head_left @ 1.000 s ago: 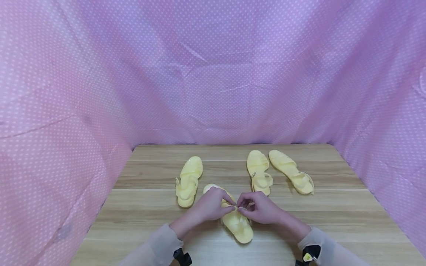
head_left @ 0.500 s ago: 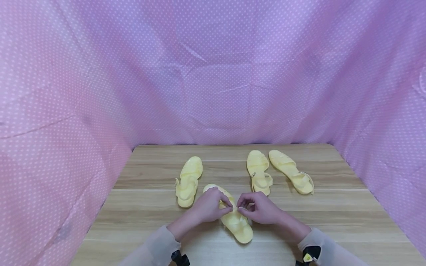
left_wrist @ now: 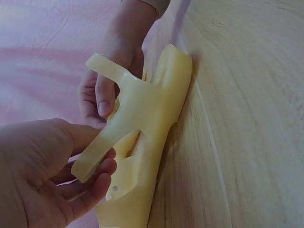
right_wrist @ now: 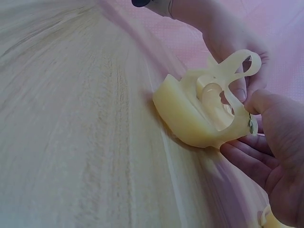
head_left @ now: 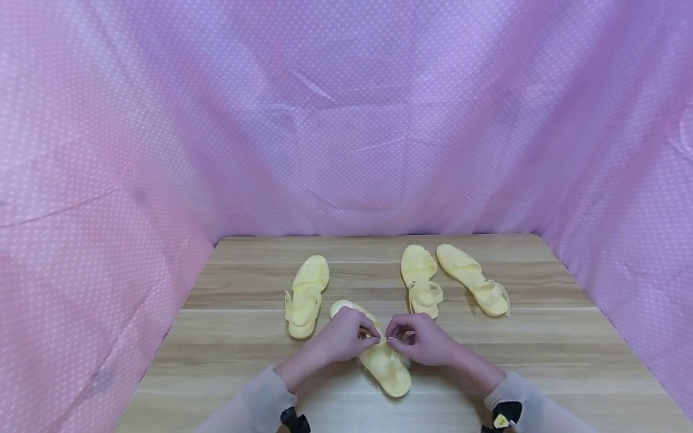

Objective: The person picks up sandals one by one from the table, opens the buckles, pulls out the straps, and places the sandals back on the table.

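Note:
A yellow sandal [head_left: 394,380] lies slanted on the table, heel toward the near edge, between both hands. The left hand [head_left: 343,334] pinches at its strap from the left; in the left wrist view its fingers [left_wrist: 97,183] are curled by a strap end [left_wrist: 90,159]. From the right, the right hand [head_left: 425,340] pinches the strap's other side, where a small metal buckle [right_wrist: 251,124] shows beside its fingers in the right wrist view. A narrow gap separates the two hands' fingertips. The exact contact at the left fingertips is partly hidden.
Another yellow sandal [head_left: 311,276] lies to the left on the wooden table [head_left: 227,355]. Two more, one nearer the middle [head_left: 418,261] and one slanted farther right [head_left: 468,270], lie behind the right hand. Pink dotted cloth [head_left: 352,150] surrounds the table's back and sides.
The left fingertips drew slightly left from the right ones, then came back a little to the right. The right hand and the sandals have hardly moved.

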Action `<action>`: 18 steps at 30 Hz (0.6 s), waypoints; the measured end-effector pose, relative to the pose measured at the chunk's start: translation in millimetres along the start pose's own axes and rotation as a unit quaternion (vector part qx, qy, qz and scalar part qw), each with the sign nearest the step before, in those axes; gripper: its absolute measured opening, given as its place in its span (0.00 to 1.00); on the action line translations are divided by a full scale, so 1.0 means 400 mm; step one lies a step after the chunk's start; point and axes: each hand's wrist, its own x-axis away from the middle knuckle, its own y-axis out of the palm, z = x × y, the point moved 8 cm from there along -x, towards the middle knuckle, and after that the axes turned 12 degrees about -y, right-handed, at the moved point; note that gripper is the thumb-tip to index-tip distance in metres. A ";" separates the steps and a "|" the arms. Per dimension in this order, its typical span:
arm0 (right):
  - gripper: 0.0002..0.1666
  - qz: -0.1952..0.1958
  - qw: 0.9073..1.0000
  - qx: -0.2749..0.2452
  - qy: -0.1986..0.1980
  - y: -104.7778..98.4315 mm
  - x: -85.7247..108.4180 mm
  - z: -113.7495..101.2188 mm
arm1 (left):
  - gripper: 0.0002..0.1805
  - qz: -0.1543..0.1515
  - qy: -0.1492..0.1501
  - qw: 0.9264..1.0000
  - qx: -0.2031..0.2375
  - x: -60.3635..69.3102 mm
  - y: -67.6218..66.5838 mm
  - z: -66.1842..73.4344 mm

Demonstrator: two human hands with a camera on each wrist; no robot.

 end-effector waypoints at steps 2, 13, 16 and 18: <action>0.07 0.000 1.000 0.004 -0.001 -0.001 0.001 0.000 | 0.02 -0.001 -0.004 1.000 0.004 0.002 -0.002 -0.002; 0.06 -0.002 1.000 -0.004 -0.004 -0.001 -0.002 -0.006 | 0.03 -0.008 0.001 1.000 0.005 -0.010 0.005 0.016; 0.07 -0.001 1.000 -0.006 -0.003 -0.001 -0.002 -0.006 | 0.02 -0.008 0.000 1.000 0.004 -0.010 0.007 0.015; 0.07 0.001 1.000 -0.007 -0.002 -0.001 -0.001 -0.005 | 0.02 -0.007 -0.002 1.000 0.002 -0.007 0.007 0.012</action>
